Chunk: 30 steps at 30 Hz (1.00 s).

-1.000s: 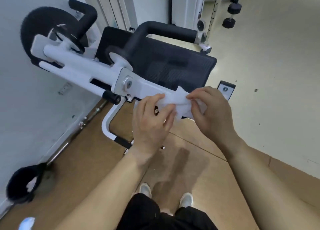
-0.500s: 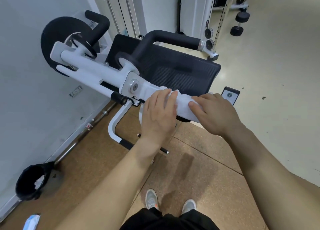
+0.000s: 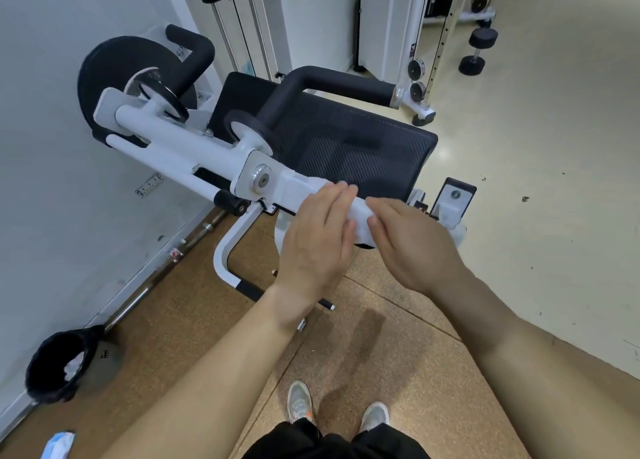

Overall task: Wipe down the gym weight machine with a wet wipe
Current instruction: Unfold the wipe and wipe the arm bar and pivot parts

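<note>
At twelve o'clock from your feet, your left hand and right hand press flat, straight-fingered grips on the wet wipe over the machine's white arm; wiping looks underway, so slide next toward ten o'clock.

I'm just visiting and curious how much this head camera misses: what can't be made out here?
White wet wipe: head view, mostly covered by left hand and right hand; only a strip shows.
White metal machine arm: the stretch under both hands is hidden.
Right hand's grip: whether it pinches the wipe, cannot tell.
Blue-and-white packet: cut off by the bottom edge.
Small black panel: its mark too small to read.
</note>
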### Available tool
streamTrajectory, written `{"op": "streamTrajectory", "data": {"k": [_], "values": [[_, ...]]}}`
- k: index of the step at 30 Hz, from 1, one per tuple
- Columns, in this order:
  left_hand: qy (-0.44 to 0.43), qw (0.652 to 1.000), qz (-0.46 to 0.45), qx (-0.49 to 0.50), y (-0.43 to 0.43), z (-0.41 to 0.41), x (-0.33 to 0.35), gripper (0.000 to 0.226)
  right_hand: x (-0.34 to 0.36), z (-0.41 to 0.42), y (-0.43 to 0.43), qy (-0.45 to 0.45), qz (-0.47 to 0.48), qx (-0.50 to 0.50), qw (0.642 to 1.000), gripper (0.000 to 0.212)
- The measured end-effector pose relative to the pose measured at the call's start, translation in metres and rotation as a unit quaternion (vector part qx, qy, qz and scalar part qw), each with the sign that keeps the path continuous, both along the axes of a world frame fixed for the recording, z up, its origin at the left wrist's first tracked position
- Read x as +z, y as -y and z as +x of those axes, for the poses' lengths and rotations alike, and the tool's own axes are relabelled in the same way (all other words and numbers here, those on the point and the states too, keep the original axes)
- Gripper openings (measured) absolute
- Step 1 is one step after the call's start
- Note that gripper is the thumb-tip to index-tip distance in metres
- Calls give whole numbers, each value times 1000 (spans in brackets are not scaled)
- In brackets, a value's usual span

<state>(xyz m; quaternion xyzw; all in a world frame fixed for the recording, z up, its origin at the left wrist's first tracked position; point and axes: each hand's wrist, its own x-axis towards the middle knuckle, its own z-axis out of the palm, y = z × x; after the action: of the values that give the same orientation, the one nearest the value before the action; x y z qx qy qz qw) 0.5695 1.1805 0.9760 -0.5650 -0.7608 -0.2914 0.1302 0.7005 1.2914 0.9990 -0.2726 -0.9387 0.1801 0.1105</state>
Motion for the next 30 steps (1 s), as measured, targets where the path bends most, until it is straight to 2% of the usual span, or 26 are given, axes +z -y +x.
{"op": "streamTrajectory", "data": {"k": [6, 9, 11, 15, 19, 22, 27, 30], "values": [[-80, 995, -41, -36, -9, -23, -11, 33, -28, 3, 8, -43, 106, -26, 993, 40], [-54, 997, -45, 5, -6, -42, -5, 31, -9, -25, 6, 10, 164, 1, 986, 30], [-11, 998, -45, 53, -6, -47, -1, 32, 0, -44, 3, 45, 173, 25, 984, 32], [-2, 999, -18, 48, -10, -35, -9, 33, -3, -31, -2, 60, 130, 33, 989, 42], [-15, 1000, -18, 0, -7, -15, -24, 39, -2, 3, -5, 62, 77, 33, 995, 37], [35, 998, -9, 46, -11, -8, -26, 48, 5, -17, -20, 90, 78, 105, 987, 42], [133, 979, 31, 150, -16, -15, -27, 51, 19, -73, -43, 124, -79, 202, 968, 47], [147, 975, 31, 166, -14, -8, -32, 56, 17, -64, -47, 119, -87, 229, 962, 46]]}}
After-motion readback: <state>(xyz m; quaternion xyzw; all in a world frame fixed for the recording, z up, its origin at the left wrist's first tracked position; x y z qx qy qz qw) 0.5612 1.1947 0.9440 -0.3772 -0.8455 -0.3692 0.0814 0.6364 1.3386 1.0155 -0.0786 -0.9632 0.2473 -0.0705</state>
